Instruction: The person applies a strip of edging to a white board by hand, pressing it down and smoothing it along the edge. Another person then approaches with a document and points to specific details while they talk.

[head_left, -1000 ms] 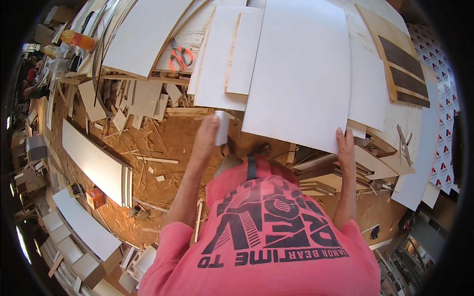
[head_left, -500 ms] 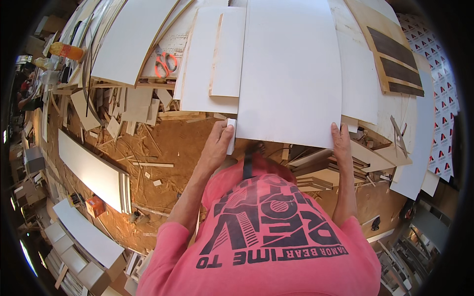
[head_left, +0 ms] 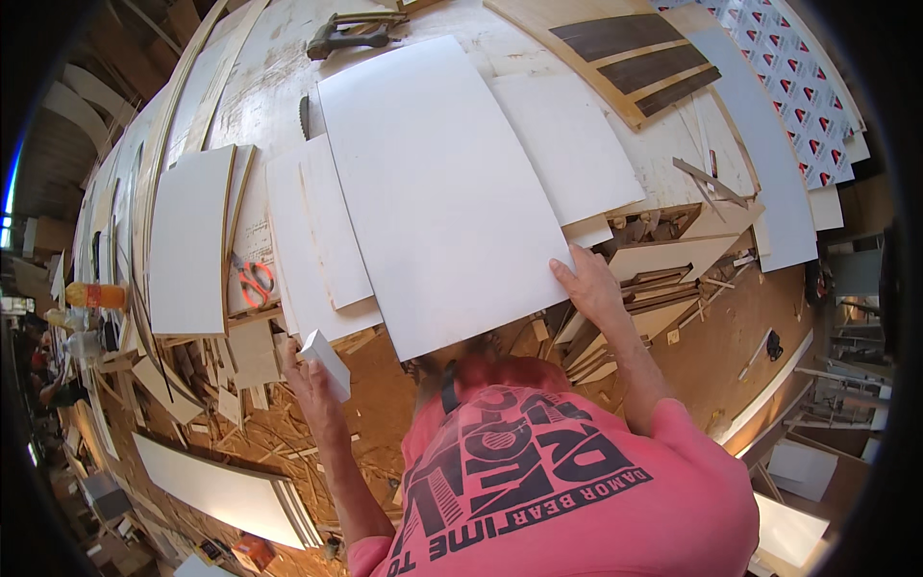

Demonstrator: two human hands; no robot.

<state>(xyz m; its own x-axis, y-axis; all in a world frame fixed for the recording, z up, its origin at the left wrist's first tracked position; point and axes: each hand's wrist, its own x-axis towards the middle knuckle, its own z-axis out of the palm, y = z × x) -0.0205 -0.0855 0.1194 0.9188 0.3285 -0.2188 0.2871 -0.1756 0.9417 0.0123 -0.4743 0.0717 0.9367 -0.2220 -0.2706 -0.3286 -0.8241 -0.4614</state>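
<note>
White panel [head_left: 442,202] | right fingers [head_left: 567,279] clamped on its edge | left fingers [head_left: 293,363] around block [head_left: 329,367]

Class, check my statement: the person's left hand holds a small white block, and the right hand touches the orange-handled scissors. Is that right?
Not quite: in the head view, the right hand touches the large white panel, not the orange-handled scissors. The left hand does hold the small white block.

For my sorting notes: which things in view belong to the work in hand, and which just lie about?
Apparently in use:
- small white block, held in the left hand
- large white panel, right hand at its near-right corner

Apparently just lying about:
- orange-handled scissors
- bottle
- dark-striped board
</note>
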